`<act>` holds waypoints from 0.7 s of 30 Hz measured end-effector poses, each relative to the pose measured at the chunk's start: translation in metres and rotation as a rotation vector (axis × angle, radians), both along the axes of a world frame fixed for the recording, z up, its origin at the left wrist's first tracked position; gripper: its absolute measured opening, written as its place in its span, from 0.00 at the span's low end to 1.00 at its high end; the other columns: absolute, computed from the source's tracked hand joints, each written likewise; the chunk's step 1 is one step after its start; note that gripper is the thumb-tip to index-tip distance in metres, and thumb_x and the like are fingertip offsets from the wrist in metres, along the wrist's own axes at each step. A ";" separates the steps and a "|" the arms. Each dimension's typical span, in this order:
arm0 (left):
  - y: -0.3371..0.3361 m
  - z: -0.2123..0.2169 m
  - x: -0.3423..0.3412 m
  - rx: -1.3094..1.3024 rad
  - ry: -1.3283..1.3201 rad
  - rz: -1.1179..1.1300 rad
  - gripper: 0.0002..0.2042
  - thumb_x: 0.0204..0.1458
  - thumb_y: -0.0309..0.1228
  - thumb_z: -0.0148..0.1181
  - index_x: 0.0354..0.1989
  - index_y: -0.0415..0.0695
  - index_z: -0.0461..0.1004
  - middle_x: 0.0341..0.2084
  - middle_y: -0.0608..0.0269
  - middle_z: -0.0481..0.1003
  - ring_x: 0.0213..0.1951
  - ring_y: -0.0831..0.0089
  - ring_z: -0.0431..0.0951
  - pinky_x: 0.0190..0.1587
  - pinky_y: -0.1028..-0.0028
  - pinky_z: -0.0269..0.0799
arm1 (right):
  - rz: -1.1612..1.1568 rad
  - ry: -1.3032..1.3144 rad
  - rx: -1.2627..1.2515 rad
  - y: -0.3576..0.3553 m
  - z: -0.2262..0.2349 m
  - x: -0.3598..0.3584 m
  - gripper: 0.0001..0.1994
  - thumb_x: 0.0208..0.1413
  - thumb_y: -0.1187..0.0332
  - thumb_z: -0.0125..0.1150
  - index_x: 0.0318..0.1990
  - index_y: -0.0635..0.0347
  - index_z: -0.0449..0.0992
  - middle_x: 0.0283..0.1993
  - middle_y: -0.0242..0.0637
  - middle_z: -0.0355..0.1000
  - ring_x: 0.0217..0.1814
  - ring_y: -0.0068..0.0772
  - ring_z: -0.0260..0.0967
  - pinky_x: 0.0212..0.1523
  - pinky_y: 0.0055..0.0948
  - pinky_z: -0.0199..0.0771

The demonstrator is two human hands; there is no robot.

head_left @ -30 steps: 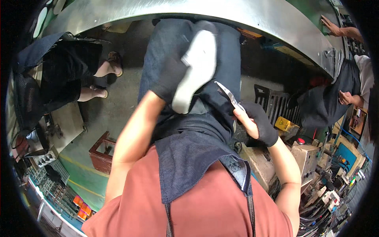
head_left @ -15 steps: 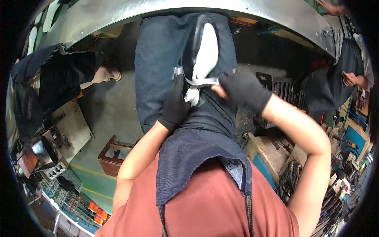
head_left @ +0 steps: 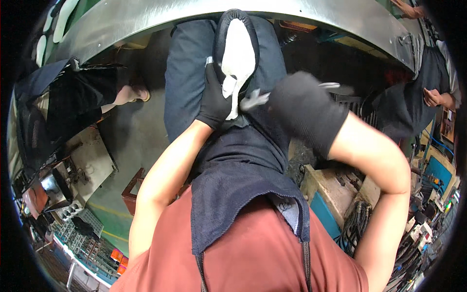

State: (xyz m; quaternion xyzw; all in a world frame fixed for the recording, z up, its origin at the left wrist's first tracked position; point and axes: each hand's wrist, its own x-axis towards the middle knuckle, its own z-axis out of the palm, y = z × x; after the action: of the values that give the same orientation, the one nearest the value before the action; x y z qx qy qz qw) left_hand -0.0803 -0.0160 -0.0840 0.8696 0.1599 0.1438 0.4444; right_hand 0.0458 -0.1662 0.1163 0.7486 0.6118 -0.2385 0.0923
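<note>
A black shoe upper (head_left: 220, 46) with a white underside (head_left: 238, 46) rests on my lap, its rounded end pointing away from me. My left hand (head_left: 214, 97), in a black fingerless glove, is closed on the left edge of its near end. A narrow white tail (head_left: 235, 100) of the underside runs down beside that hand. To the right, my right hand (head_left: 304, 104) is closed round a silvery metal tool (head_left: 255, 100), apart from the shoe. The tool's forked-looking head points at the shoe; motion blur and the glove hide its exact kind.
A curved metal bench edge (head_left: 194, 17) spans the far side, close to the shoe's end. Co-workers sit left and right; one person's hand (head_left: 432, 97) shows at right. A wooden stool (head_left: 130, 194) stands at left, and a worn machine (head_left: 326, 190) with cables at right.
The shoe upper has shifted left and away, turning straighter. My left hand moved with it. My right hand pulled back to the right with the metal tool, which earlier lay across the shoe's near end.
</note>
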 end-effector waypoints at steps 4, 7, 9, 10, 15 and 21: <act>0.021 0.008 0.004 -0.320 0.077 0.019 0.31 0.61 0.35 0.52 0.67 0.33 0.48 0.61 0.40 0.61 0.63 0.54 0.63 0.66 0.67 0.52 | 0.205 0.436 0.721 0.005 -0.046 -0.038 0.14 0.53 0.56 0.61 0.26 0.57 0.77 0.20 0.40 0.68 0.26 0.41 0.71 0.31 0.35 0.72; 0.036 0.069 0.018 -0.831 0.119 -0.161 0.18 0.68 0.36 0.36 0.50 0.36 0.70 0.39 0.56 0.75 0.42 0.72 0.73 0.52 0.72 0.66 | -0.163 0.689 0.446 -0.029 -0.089 -0.002 0.20 0.60 0.52 0.54 0.30 0.62 0.76 0.23 0.40 0.71 0.29 0.41 0.72 0.34 0.34 0.71; 0.036 0.079 0.021 -1.069 0.198 -0.048 0.19 0.69 0.38 0.35 0.51 0.36 0.70 0.39 0.56 0.75 0.41 0.72 0.74 0.52 0.73 0.66 | -0.573 0.752 0.128 -0.042 -0.083 -0.001 0.22 0.64 0.52 0.50 0.34 0.65 0.76 0.26 0.41 0.73 0.30 0.39 0.72 0.35 0.33 0.71; 0.036 0.083 0.024 -1.294 0.258 0.054 0.21 0.69 0.39 0.34 0.51 0.36 0.70 0.40 0.57 0.75 0.41 0.71 0.74 0.52 0.74 0.66 | -0.692 0.767 0.119 -0.047 -0.075 0.000 0.23 0.65 0.52 0.49 0.36 0.66 0.77 0.28 0.43 0.75 0.31 0.36 0.73 0.36 0.32 0.72; 0.027 0.063 0.030 -1.179 0.280 0.074 0.29 0.66 0.52 0.35 0.47 0.36 0.72 0.38 0.59 0.76 0.40 0.73 0.75 0.49 0.77 0.68 | -0.882 1.326 0.216 -0.047 -0.104 0.012 0.26 0.64 0.47 0.50 0.48 0.66 0.77 0.38 0.32 0.76 0.37 0.23 0.70 0.42 0.27 0.72; 0.013 0.006 0.022 -0.596 0.190 -0.027 0.22 0.63 0.43 0.42 0.54 0.36 0.68 0.46 0.49 0.74 0.48 0.62 0.74 0.52 0.69 0.69 | -0.349 0.134 0.459 -0.024 -0.050 -0.012 0.18 0.61 0.54 0.54 0.35 0.63 0.76 0.36 0.44 0.72 0.39 0.44 0.71 0.37 0.38 0.74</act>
State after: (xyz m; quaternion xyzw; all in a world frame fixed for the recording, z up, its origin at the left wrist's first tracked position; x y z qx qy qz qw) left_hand -0.0578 -0.0029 -0.0785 0.7127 0.2242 0.0028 0.6646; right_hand 0.0340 -0.1906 0.0663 0.8264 0.5165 -0.1550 -0.1622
